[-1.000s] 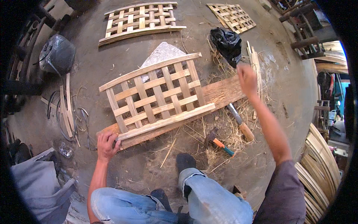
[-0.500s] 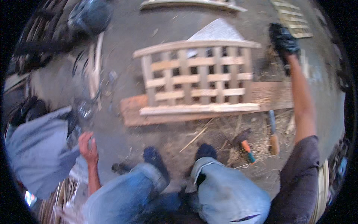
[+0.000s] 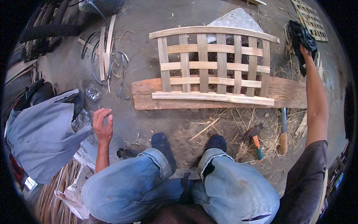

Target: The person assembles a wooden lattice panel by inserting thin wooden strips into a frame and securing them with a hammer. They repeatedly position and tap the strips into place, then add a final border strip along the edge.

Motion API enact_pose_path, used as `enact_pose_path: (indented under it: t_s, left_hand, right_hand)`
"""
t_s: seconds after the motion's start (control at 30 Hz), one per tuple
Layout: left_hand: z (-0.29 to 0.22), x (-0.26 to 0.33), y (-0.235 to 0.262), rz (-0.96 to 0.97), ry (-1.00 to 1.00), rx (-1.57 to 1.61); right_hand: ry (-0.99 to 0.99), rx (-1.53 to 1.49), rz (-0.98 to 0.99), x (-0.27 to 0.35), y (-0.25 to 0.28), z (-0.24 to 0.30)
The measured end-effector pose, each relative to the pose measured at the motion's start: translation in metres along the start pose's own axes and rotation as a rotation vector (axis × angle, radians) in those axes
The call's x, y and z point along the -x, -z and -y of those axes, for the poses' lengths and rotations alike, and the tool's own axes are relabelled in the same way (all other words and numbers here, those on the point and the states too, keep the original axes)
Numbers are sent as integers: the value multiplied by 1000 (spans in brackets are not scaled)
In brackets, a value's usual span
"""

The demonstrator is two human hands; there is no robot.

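Note:
A woven bamboo lattice panel (image 3: 214,65) lies on a wide wooden plank (image 3: 287,93) on the dirt floor in front of my knees. My right hand (image 3: 304,50) is stretched far out to the right and touches a black bag (image 3: 302,33) beyond the plank's end; its fingers are hidden by the bag. My left hand (image 3: 102,123) hovers low at the left with fingers loosely curled and nothing in it, near a grey cloth (image 3: 41,134) and a small clear plastic bag (image 3: 93,92).
A hammer with an orange-green handle (image 3: 255,140) and a wood-handled blade tool (image 3: 283,130) lie in straw at the right. Bamboo strips and wire hoops (image 3: 106,56) lie at the upper left. A grey stone slab (image 3: 235,18) is behind the panel; another lattice (image 3: 309,18) sits top right.
My left hand left the plank's corner and drew back to the left near the grey cloth. My right hand reached from the plank's end out to the black bag. The view swung left.

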State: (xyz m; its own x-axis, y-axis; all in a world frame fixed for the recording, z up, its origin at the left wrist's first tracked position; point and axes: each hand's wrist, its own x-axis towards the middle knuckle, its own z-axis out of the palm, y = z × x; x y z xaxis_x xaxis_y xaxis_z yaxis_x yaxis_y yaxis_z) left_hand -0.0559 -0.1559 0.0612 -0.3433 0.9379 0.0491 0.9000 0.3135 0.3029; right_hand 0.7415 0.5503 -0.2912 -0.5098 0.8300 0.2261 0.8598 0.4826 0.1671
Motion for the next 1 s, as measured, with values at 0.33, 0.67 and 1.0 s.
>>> enact_pose_path:
  t_s: [0.33, 0.67, 1.0]
  left_hand:
    - [-16, -15, -13, 38, -56, 35]
    - [1, 1, -24, 5, -53, 124]
    - [-9, 2, -17, 22, -76, 105]
  right_hand:
    - [-55, -68, -122, 22, 6, -3]
    - [-58, -108, -243, -22, 114, 8]
    - [-101, -210, -316, -27, 103, -2]
